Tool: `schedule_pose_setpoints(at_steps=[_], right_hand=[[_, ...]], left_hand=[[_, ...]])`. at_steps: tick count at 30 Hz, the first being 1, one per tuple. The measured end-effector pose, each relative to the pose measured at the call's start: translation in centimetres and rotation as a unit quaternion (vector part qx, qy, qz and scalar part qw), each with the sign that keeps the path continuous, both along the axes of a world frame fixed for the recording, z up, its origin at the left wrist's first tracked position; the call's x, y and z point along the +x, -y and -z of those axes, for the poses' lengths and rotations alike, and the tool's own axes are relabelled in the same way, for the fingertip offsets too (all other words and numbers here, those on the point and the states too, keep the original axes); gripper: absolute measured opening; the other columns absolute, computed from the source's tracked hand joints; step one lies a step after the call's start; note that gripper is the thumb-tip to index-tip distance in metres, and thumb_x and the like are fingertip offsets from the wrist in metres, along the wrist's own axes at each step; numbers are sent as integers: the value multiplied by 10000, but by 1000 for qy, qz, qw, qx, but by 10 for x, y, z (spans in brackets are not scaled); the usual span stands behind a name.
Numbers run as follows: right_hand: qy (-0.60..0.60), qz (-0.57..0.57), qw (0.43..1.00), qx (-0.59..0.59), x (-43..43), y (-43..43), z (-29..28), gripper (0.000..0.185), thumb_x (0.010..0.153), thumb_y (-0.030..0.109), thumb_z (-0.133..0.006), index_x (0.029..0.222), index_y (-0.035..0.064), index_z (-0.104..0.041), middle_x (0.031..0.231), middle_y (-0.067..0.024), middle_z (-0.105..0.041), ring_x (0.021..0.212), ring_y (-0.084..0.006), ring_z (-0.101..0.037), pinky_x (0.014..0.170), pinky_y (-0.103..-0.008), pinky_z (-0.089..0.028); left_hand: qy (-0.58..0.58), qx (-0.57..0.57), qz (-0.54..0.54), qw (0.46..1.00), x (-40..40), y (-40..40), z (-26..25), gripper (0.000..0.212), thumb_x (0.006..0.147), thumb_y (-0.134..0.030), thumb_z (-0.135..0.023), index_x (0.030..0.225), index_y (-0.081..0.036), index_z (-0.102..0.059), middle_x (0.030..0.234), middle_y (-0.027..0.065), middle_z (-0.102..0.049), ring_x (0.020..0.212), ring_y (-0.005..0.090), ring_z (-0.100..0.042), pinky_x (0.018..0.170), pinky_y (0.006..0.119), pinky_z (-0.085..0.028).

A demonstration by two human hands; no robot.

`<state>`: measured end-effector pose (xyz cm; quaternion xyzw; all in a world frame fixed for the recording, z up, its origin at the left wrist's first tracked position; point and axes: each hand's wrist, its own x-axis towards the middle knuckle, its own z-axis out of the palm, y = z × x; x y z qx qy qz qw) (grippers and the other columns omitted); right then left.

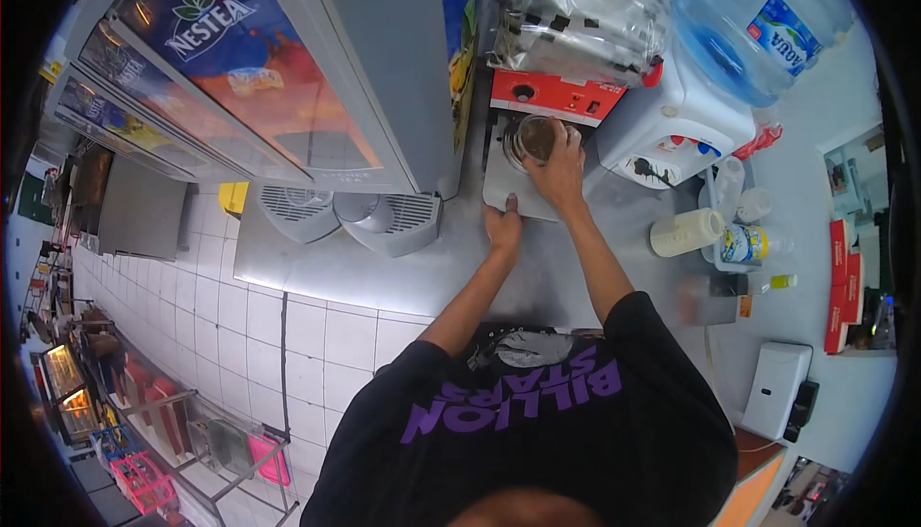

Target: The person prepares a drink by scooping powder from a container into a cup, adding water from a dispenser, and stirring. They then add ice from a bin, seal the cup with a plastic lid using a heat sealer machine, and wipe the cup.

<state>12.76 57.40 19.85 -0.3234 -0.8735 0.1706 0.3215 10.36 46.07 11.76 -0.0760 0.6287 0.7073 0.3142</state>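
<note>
My right hand (560, 167) is closed around a clear round cup (537, 137) with brownish contents, at the opening of a red-fronted machine (550, 94). A metal plate (529, 200) juts out from the machine's lower front. On its near left corner rests my left hand (503, 228), thumb on top and fingers along the side edge. The undersides of those fingers are hidden. Plastic film with dark marks (575, 16) lies over the machine's top.
A drink dispenser (403, 59) with grey drip trays (414, 228) stands left on the steel counter (345, 275). At right are a white water dispenser (662, 124), a squeeze bottle (687, 232) lying on its side, and a plastic basket (709, 196) of bottles.
</note>
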Motion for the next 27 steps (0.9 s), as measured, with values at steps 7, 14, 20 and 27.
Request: schedule_pose_setpoints(at_steps=[7, 14, 20, 27], right_hand=[[4, -3, 1000, 3, 5, 1, 8, 807, 655, 274, -734, 1340, 75, -355, 1239, -221, -417, 1197, -371, -394, 997, -527, -283], [46, 21, 999, 10, 3, 4, 7, 796, 662, 312, -743, 1332, 94, -371, 1228, -199, -424, 1190, -361, -392, 1000, -546, -261], [74, 62, 995, 3, 3, 6, 22, 778, 688, 360, -735, 1324, 96, -375, 1243, -211, -407, 1213, -376, -355, 993, -581, -242], [52, 73, 996, -30, 1, 14, 32, 836, 729, 511, -688, 1319, 37, -334, 1296, -222, -367, 1285, -407, -264, 986, -645, -192]], left_hand=[[42, 101, 60, 992, 13, 12, -14, 361, 958, -162, -480, 1265, -68, -314, 1205, 116, -496, 1019, 230, -564, 800, 384, -520], [37, 132, 52, 989, 15, 16, -18, 314, 956, -181, -487, 1206, -55, -345, 1186, 113, -504, 1017, 223, -563, 800, 369, -528], [42, 136, 72, 987, 14, 16, -13, 295, 963, -182, -458, 1213, -47, -378, 1156, 99, -525, 990, 203, -571, 785, 348, -538], [71, 139, 81, 984, 11, 21, -16, 319, 964, -167, -442, 1249, -51, -357, 1177, 103, -514, 995, 207, -571, 807, 359, -530]])
